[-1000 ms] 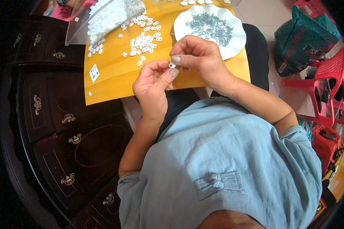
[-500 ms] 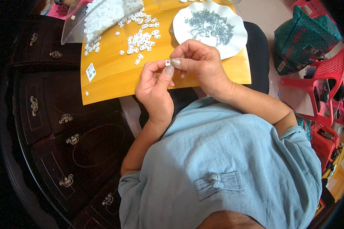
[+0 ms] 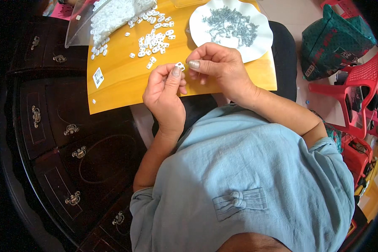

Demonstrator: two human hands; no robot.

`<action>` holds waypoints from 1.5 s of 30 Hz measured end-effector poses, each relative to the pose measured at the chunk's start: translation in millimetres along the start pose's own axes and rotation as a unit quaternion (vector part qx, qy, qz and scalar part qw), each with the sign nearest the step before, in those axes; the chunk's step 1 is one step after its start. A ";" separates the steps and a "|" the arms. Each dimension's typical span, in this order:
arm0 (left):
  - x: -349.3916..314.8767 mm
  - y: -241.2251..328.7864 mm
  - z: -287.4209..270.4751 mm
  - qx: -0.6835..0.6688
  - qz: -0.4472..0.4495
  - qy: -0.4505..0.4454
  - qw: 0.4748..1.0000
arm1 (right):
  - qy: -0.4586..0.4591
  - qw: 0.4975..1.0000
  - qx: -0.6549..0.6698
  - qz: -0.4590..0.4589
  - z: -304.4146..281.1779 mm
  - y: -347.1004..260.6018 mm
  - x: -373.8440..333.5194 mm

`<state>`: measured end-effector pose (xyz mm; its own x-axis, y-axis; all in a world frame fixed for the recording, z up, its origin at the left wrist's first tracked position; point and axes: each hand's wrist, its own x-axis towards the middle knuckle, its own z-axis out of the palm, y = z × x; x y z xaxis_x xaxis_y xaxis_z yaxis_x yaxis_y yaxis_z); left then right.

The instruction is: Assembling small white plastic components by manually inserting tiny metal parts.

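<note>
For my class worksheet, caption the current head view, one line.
A left hand pinches a small white piece beside the right hand, near a plate of small grey pieces.

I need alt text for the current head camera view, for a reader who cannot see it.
A person's left hand pinches a small white piece, with the right hand close beside it, over a yellow tabletop. Farther off lie a loose pile of similar white pieces and a white scalloped plate holding small grey pieces.

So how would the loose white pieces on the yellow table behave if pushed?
The small, flattish white pieces would probably slide rather than roll. Lying loosely, they would likely scatter. Tiny beside the left hand, each is probably light.
</note>
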<state>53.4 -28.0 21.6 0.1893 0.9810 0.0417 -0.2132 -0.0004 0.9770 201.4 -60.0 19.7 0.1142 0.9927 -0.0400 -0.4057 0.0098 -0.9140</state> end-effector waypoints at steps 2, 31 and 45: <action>0.7 0.7 -0.2 -0.011 -0.007 0.002 1.000 | 0.002 1.000 -0.013 0.007 -2.0 1.0 1.5; -3.0 3.0 2.6 0.150 0.044 -0.033 0.987 | -0.030 0.989 -0.107 -0.096 -7.7 5.2 0.5; 4.3 13.7 17.1 0.060 0.010 -0.024 0.998 | 0.001 0.945 -0.256 -0.205 -4.0 -8.8 7.7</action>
<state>67.7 -27.1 38.7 0.2328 0.9701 0.0685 -0.1007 -0.0460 0.9939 209.4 -53.0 25.8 0.1679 0.9182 0.3588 0.1635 0.3329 -0.9287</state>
